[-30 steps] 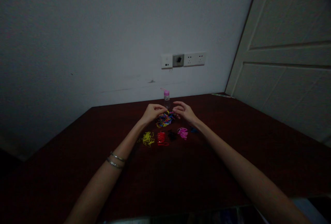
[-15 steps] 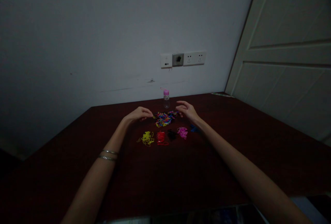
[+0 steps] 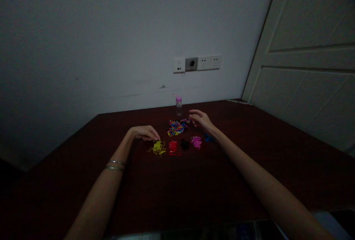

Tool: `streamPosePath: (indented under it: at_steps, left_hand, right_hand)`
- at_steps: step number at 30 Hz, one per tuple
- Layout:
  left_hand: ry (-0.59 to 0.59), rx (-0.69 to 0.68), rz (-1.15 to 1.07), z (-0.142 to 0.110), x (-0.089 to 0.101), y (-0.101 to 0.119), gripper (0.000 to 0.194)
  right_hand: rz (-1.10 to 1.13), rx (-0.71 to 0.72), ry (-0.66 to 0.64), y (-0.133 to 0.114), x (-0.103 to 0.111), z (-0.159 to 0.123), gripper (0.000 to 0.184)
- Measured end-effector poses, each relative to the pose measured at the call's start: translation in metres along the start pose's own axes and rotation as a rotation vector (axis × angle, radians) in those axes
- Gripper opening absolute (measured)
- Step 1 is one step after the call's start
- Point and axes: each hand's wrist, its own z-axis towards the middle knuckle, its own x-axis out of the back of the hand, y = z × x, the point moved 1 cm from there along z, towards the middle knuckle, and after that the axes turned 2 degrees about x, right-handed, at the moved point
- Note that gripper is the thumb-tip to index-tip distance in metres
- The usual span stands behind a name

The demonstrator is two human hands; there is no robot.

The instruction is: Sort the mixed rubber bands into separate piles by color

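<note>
My left hand point(image 3: 146, 132) is closed in a pinch at the upper edge of a pile of yellow rubber bands point(image 3: 158, 148); a yellow band seems to be at its fingertips, mostly lost in the pile. At the right side of a mixed heap of multicoloured rubber bands point(image 3: 176, 127) is my right hand point(image 3: 201, 119), fingers curved and apart, with no band clearly in them. In a row nearer to me lie red bands point(image 3: 173, 148), black bands point(image 3: 184, 144), pink bands point(image 3: 196, 142) and blue bands point(image 3: 208, 137), the last partly behind my right wrist.
Behind the mixed heap a clear bottle with a pink cap point(image 3: 179, 107) stands upright on the dark red table point(image 3: 177, 188). The wall with its sockets point(image 3: 209, 62) rises at the table's back edge. A pale panelled door point(image 3: 302, 84) is on the right.
My left hand has moved from the mixed heap, with a yellow rubber band in its fingertips, toward me and slightly left to the yellow pile. My right hand has barely moved.
</note>
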Motion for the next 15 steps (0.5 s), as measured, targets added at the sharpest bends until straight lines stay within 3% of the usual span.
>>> streamPosePath:
  at_steps: [2, 5, 10, 15]
  left_hand:
    - [-0.020, -0.019, 0.015, 0.003, 0.003, -0.003, 0.034]
    - [0.069, -0.056, -0.005, 0.004, 0.008, -0.006, 0.033]
    - [0.332, -0.072, -0.086, 0.006, 0.009, -0.007, 0.030]
    - [0.571, -0.160, -0.237, 0.017, 0.007, -0.011, 0.033]
  right_hand:
    - [-0.027, -0.013, -0.003, 0.001, 0.001, 0.001, 0.039]
    - [-0.076, -0.014, 0.003, 0.006, 0.003, 0.004, 0.037]
    - [-0.267, 0.039, 0.028, 0.017, 0.009, 0.010, 0.028]
    - [-0.658, 0.135, 0.021, 0.024, 0.014, 0.010, 0.019]
